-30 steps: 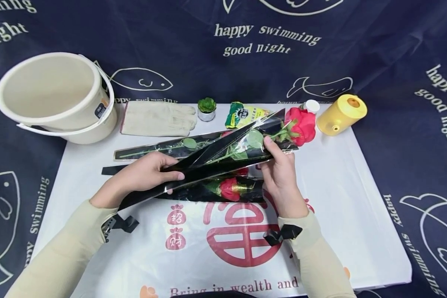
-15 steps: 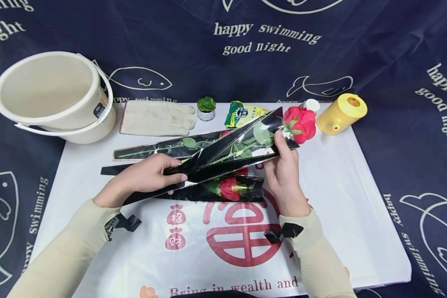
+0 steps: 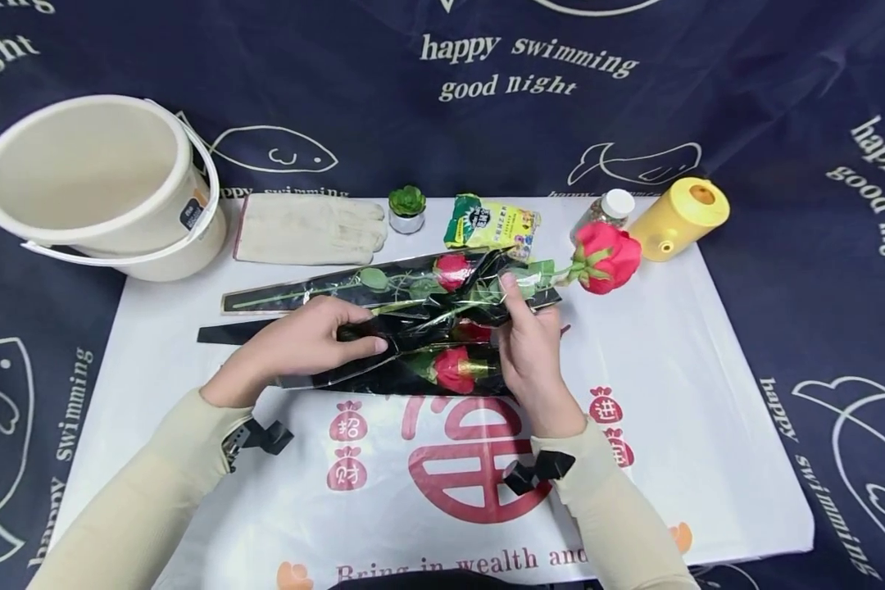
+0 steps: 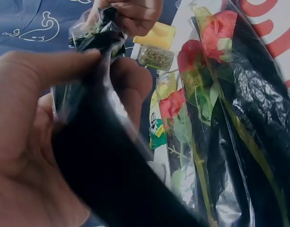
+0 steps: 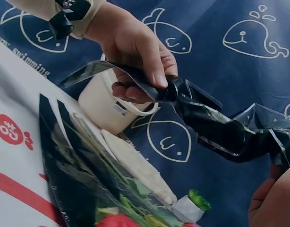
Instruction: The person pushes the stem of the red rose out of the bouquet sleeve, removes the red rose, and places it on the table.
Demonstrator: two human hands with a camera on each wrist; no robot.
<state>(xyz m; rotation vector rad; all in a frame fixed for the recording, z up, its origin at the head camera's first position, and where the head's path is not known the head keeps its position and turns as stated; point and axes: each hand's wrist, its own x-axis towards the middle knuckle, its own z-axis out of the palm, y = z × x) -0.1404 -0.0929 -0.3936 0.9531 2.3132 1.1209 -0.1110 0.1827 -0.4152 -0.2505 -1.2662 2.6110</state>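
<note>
While left hand [image 3: 313,338] pinches black wrap [image 5: 213,125] between thumb and fingers, right hand [image 3: 534,352] pinches wrap nearer bloom. Rose [image 3: 608,256] held above table cover [image 3: 708,459], bloom protruding. Judged light; wrap thin, slippery, crumples readily; petals soft, crushable. Best hold: stem [image 3: 564,276] behind bloom. Writing: cover, "Bring in wealth and", "招", "财"; backdrop [image 3: 383,123], "happy swimming", "good night". Packet [image 3: 515,223], bucket label [image 3: 192,215]: print too small.
</note>
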